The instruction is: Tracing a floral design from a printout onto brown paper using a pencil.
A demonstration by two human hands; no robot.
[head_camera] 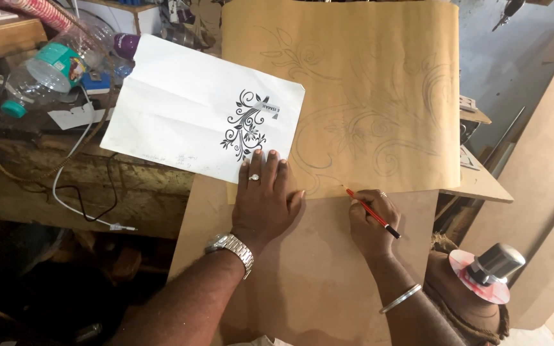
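Note:
My left hand lies flat, fingers spread, on the lower edge of a white sheet printed with a black floral ornament, where it overlaps a large brown paper. The brown paper carries a faint pencil drawing of swirling leaves. My right hand grips a red pencil, its tip touching the bottom edge of the brown paper. Both papers rest on a brown board. A watch is on my left wrist and a bangle on my right.
A plastic bottle with a teal label, a white cable and clutter lie on the worn bench at left. Boards lean at right. A metal cap on a pink disc sits at lower right.

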